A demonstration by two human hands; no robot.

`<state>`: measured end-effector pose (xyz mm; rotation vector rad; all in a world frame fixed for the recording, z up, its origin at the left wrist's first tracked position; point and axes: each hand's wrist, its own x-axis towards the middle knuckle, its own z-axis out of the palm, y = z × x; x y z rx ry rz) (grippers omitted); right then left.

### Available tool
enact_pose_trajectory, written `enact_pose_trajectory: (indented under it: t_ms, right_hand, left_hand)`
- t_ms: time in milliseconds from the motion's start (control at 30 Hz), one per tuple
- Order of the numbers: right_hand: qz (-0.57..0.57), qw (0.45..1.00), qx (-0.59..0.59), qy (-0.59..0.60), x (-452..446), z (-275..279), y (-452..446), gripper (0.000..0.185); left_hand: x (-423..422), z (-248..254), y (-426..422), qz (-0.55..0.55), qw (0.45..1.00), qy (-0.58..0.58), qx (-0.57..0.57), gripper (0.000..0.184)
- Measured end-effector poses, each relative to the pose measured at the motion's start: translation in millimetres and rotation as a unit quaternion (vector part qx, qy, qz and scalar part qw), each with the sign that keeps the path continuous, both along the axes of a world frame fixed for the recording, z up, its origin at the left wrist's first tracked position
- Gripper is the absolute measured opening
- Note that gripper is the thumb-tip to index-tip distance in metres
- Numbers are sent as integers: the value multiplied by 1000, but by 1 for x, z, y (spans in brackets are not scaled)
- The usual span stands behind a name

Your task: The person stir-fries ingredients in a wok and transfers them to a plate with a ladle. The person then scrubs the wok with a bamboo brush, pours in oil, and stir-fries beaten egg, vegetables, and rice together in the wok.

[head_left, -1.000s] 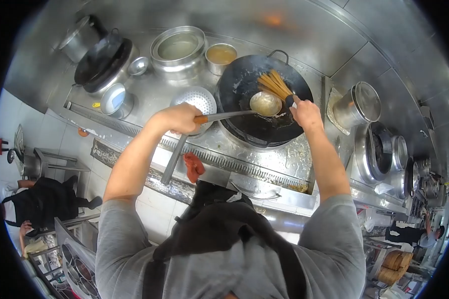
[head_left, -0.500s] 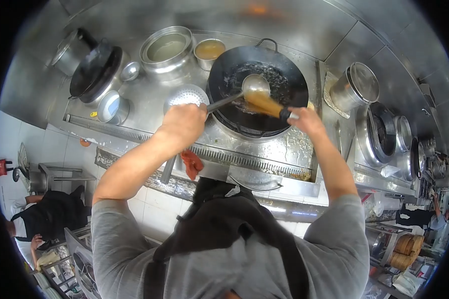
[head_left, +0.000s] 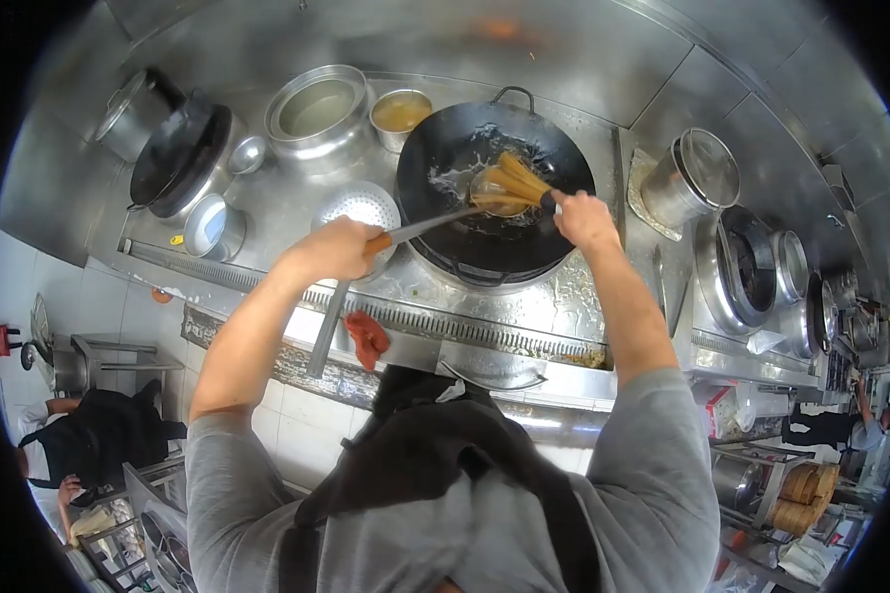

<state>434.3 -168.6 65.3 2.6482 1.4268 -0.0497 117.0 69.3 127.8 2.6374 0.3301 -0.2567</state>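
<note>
My left hand (head_left: 334, 247) is closed round the wooden handle of a ladle (head_left: 427, 224). The ladle's bowl lies low inside a black wok (head_left: 445, 237) on the stove, partly covered by bristles. From the other side my right hand (head_left: 585, 219) grips a bamboo wok brush (head_left: 520, 185) by its dark-bound end. Its splayed tan bristles meet the ladle bowl, and wet, shiny liquid spreads over the wok's inside. A perforated skimmer (head_left: 354, 205) sits just beyond my left hand, its handle pointing toward me.
Behind stand a large metal pot (head_left: 316, 148) and a small pot of yellowish liquid (head_left: 401, 117). A red cloth (head_left: 367, 341) hangs at the stove's front edge. To the right are a lidded strainer pot (head_left: 677, 178) and more cookware. Other people (head_left: 99, 435) are at the far left and far right.
The ladle bowl has dropped lower in the wok, and the brush bristles now lie over it. My left hand has shifted left and down. The view has moved slightly.
</note>
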Motion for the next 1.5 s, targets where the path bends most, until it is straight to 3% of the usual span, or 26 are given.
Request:
enact_pose_trajectory:
  t_ms: [167,200,267,300,367,400,433,467,500,533,567,600,667,700,800,833,900,967,1033,1100,1167,1233,1300,1367,1433,1500]
  right_hand:
    - [-42,990,130,-40,-14,19,8,46]
    - [-40,990,129,-39,-13,14,8,46]
    - [88,995,33,43,-7,4,6,44]
    - [87,995,36,42,0,5,8,44]
    - [-15,997,78,-19,19,8,18,44]
    - [-54,991,123,-9,20,14,17,46]
    - [-93,979,178,21,18,24,15,47]
    - [-113,963,240,51,22,21,9,48]
    - [-134,941,299,81,27,15,2,48]
    - [-136,941,298,81,27,5,-8,48]
    - [-80,969,215,87,23,-6,-19,48]
    - [-23,987,132,92,22,-12,-28,47]
    - [-35,980,156,121,25,-9,-45,47]
    - [-44,972,177,147,26,-1,-49,47]
    - [-113,942,252,191,-8,39,-48,49]
    - [-143,912,316,221,-15,44,-47,49]
    - [-104,931,280,210,-24,34,-50,48]
    - [-69,946,246,199,-25,32,-58,47]
    - [-114,977,94,156,-19,39,-68,44]
    - [-148,970,118,152,-10,39,-76,43]
    - [-151,933,284,159,-11,33,-83,49]
    - [-140,907,335,216,-29,32,-74,45]
    - [-73,935,296,181,-28,-9,-67,50]
    - [-119,942,269,163,-7,-28,-63,50]
    - [-155,947,239,149,5,-21,-63,50]
    - [-200,919,290,178,10,6,-71,50]
  left_hand:
    - [-8,-3,3,20,999,-19,-41,32]
    - [-9,4,-5,22,999,-18,-42,32]
    - [-8,20,-22,51,998,4,-46,34]
    - [-11,6,-17,49,998,3,-43,34]
    - [-23,-38,-5,-37,991,-126,7,34]
    - [-31,-31,-11,-35,992,-123,8,34]
    - [-39,-16,-17,87,979,-51,-180,35]
    - [-46,-9,-25,204,910,23,-359,37]
    - [-57,-25,-25,204,910,22,-359,37]
    - [-75,-57,-18,258,812,-3,-524,39]
    - [-92,-84,-11,301,681,-28,-667,41]
    - [-106,-105,-4,300,683,-27,-665,41]
    - [-130,-129,6,263,631,-6,-730,42]
    - [-130,-128,5,266,630,-9,-729,42]
    - [-115,-102,-8,281,852,77,-435,36]
    - [-108,-104,-11,280,853,77,-434,36]
    - [-98,-115,-17,258,958,-19,-120,35]
    - [-95,-121,-17,255,959,-25,-121,35]
    - [-95,-133,-14,248,960,-31,-123,35]
    - [-101,-146,-11,265,953,-30,-144,35]
    - [-106,-154,-12,249,958,-50,-136,35]
    - [-101,-154,-11,227,963,-71,-125,35]
    - [-96,-153,-14,271,936,-21,-222,30]
    - [-97,-155,-9,278,918,-5,-283,27]
    - [-103,-158,-6,294,892,9,-342,24]
    - [-108,-165,-7,308,832,11,-462,21]
